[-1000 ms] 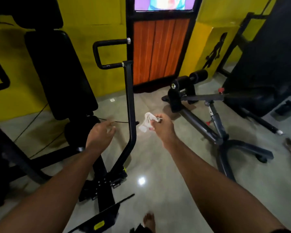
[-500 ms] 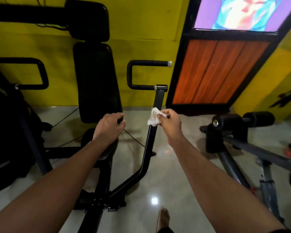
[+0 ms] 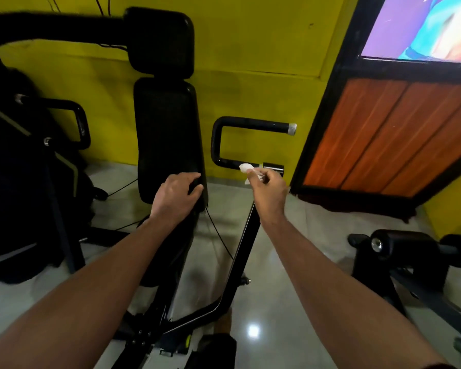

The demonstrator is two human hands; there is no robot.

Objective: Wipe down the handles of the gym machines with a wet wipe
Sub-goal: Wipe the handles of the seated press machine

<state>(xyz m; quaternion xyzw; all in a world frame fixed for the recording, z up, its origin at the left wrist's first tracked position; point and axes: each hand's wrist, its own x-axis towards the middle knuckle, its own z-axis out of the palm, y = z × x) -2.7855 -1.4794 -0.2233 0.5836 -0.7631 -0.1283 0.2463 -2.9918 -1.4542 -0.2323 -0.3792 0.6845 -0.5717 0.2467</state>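
At frame centre your right hand (image 3: pixel 268 194) pinches a crumpled white wet wipe (image 3: pixel 246 168) against the lower bar of the black C-shaped tubular handle (image 3: pixel 250 124). Just left, your left hand (image 3: pixel 176 195) grips the black padded backrest (image 3: pixel 168 134) at its lower corner.

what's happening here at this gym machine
A person is cleaning a gym machine. Their right hand pinches a white wipe and has it at the lower bar of the black looped handle. Their left hand holds the lower edge of the back pad. The handle's upper bar is not being touched.
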